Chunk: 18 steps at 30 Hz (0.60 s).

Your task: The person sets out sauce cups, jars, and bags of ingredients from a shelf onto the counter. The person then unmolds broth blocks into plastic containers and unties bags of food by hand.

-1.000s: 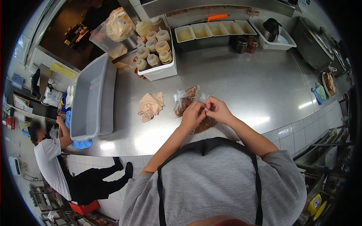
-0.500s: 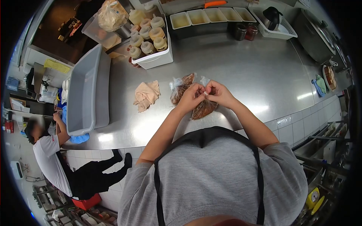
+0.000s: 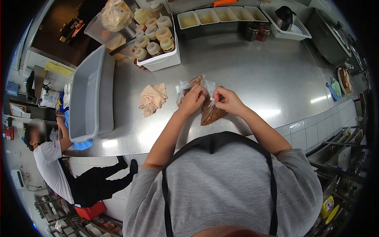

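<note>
A clear plastic bag (image 3: 213, 113) of reddish-brown food stands on the steel counter in front of me, its loose top reaching up between my hands. My left hand (image 3: 192, 100) is closed, its fingertips pinching the left side of the bag's top. At the opposite side, my right hand (image 3: 229, 101) pinches the plastic between thumb and forefinger. Another clear bag (image 3: 195, 81) with similar brown contents lies just behind my left hand, which partly covers it. A crumpled peach cloth (image 3: 153, 98) rests to the left of both bags.
A grey tub (image 3: 106, 93) stands at the left, near a co-worker (image 3: 55, 154). Squeeze bottles fill a white bin (image 3: 167, 60) at the back. Farther along are food trays (image 3: 207, 16), two dark jars (image 3: 256, 33) and a white basket (image 3: 294, 36).
My hands have moved slightly apart, the left one leftward. The bag's top, bunched between my fingers before, is now spread looser and wider.
</note>
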Available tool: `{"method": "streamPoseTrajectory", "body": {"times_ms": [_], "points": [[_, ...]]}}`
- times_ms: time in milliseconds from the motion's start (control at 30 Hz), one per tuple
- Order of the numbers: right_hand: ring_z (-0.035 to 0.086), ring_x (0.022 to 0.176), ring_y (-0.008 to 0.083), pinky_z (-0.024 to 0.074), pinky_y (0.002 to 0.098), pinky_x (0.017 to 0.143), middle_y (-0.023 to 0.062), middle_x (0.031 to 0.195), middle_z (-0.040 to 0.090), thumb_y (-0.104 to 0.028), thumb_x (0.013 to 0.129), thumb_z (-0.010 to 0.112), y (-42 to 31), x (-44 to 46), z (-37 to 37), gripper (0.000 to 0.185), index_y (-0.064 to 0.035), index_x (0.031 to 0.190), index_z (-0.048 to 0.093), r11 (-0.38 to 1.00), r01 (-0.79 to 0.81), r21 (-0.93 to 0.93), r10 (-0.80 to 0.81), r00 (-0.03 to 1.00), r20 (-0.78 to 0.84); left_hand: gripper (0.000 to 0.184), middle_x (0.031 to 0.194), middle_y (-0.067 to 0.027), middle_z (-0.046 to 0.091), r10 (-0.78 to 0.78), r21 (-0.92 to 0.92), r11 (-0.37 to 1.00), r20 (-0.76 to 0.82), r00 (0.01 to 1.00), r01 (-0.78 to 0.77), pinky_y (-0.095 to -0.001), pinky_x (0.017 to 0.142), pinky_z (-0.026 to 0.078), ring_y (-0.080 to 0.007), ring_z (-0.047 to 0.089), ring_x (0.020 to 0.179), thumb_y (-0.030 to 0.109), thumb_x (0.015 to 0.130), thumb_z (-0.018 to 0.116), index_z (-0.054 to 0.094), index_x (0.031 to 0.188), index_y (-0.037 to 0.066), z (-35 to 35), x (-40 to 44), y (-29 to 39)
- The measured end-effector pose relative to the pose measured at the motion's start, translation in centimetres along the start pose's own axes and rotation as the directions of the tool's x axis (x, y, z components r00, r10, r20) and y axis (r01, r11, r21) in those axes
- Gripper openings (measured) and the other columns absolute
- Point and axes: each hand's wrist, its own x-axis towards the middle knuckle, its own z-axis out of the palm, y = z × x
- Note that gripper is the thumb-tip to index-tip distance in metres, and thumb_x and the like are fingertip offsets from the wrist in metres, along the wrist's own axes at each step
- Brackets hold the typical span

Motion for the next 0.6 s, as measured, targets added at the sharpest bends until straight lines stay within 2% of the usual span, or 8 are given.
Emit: {"method": "streamPoseTrajectory", "body": {"times_ms": [67, 133, 233, 300, 467, 533, 567, 600], "points": [[0.047, 0.076, 0.0067, 0.0434, 0.0206, 0.066, -0.0007, 0.080, 0.046, 0.003, 0.071, 0.060, -0.2, -0.2, 0.2, 0.020, -0.0058, 0.085, 0.048, 1.000, -0.005, 0.013, 0.005, 1.000, -0.003, 0.017, 0.094, -0.0115, 0.052, 0.023, -0.033, 0.999, -0.006, 1.000, -0.023, -0.0337, 0.070, 0.045, -0.0243, 0.055, 0.081, 0.006, 0.077, 0.057, 0.053, 0.093, 0.004, -0.1, -0.2, 1.4], [0.047, 0.077, 0.0054, 0.0419, 0.0196, 0.068, -0.0027, 0.082, 0.047, 0.003, 0.072, 0.060, 0.2, 0.3, 0.2, 0.022, -0.0069, 0.088, 0.049, 0.981, -0.012, 0.194, 0.020, 0.999, -0.039, 0.018, 0.096, -0.0109, 0.051, 0.043, -0.062, 0.997, -0.013, 0.999, -0.043, -0.0330, 0.071, 0.045, -0.0237, 0.055, 0.083, 0.005, 0.076, 0.058, 0.054, 0.094, 0.004, -0.2, -0.5, 2.8], [0.047, 0.078, 0.0048, 0.0417, 0.0193, 0.069, -0.0040, 0.084, 0.047, 0.003, 0.074, 0.059, 0.8, 0.4, 0.1, 0.023, -0.0077, 0.090, 0.048, 0.973, -0.018, 0.231, 0.023, 1.000, -0.015, 0.021, 0.098, -0.0104, 0.050, 0.165, -0.010, 0.986, -0.131, 0.978, -0.168, -0.0318, 0.073, 0.045, -0.0234, 0.054, 0.086, 0.007, 0.076, 0.062, 0.056, 0.095, 0.004, -0.1, -0.6, 3.3], [0.047, 0.078, 0.0045, 0.0415, 0.0193, 0.069, -0.0043, 0.085, 0.047, 0.003, 0.074, 0.060, 1.0, 0.4, 0.0, 0.022, -0.0081, 0.089, 0.048, 0.965, -0.021, 0.261, 0.026, 0.999, -0.019, 0.023, 0.099, -0.0065, 0.051, 0.237, 0.007, 0.971, -0.005, 0.971, -0.237, -0.0292, 0.071, 0.043, -0.0185, 0.053, 0.085, 0.007, 0.077, 0.063, 0.057, 0.098, 0.003, -0.1, -0.6, 2.3], [0.049, 0.078, 0.0058, 0.0415, 0.0203, 0.068, -0.0030, 0.083, 0.047, 0.002, 0.074, 0.061, 0.6, 0.6, 0.2, 0.020, -0.0073, 0.087, 0.048, 0.944, -0.034, 0.327, 0.049, 0.998, -0.039, 0.019, 0.091, -0.0092, 0.053, 0.178, -0.001, 0.984, 0.056, 0.982, -0.178, -0.0314, 0.073, 0.043, -0.0223, 0.053, 0.084, 0.012, 0.078, 0.064, 0.057, 0.092, 0.002, -0.1, 0.0, 1.6], [0.051, 0.076, 0.0099, 0.0426, 0.0228, 0.067, 0.0012, 0.082, 0.049, 0.001, 0.074, 0.060, -0.8, 0.7, -0.1, 0.018, -0.0055, 0.086, 0.048, 0.993, 0.048, -0.104, -0.054, 0.997, -0.058, 0.018, 0.088, -0.0104, 0.053, 0.147, 0.025, 0.988, 0.080, 0.986, -0.150, -0.0322, 0.072, 0.043, -0.0237, 0.053, 0.084, 0.014, 0.079, 0.063, 0.057, 0.091, 0.001, -0.3, 0.4, 2.0], [0.051, 0.076, 0.0099, 0.0426, 0.0228, 0.067, 0.0012, 0.082, 0.049, 0.001, 0.074, 0.060, -1.4, 0.7, -0.1, 0.018, -0.0055, 0.086, 0.048, 0.994, 0.045, -0.103, -0.052, 0.997, -0.062, 0.018, 0.086, -0.0111, 0.053, 0.084, 0.070, 0.993, 0.136, 0.987, -0.094, -0.0327, 0.072, 0.043, -0.0248, 0.054, 0.082, 0.016, 0.081, 0.061, 0.056, 0.090, 0.001, -0.5, 0.6, 2.1], [0.051, 0.077, 0.0107, 0.0444, 0.0241, 0.067, 0.0019, 0.083, 0.049, 0.001, 0.076, 0.058, -2.0, 0.7, -0.1, 0.016, -0.0041, 0.087, 0.049, 0.949, 0.122, -0.291, -0.130, 0.992, -0.007, 0.019, 0.085, -0.0117, 0.052, 0.019, 0.118, 0.992, 0.188, 0.982, -0.042, -0.0332, 0.071, 0.043, -0.0258, 0.054, 0.081, 0.018, 0.082, 0.060, 0.056, 0.089, 0.001, -0.8, 0.7, 2.2]]}}
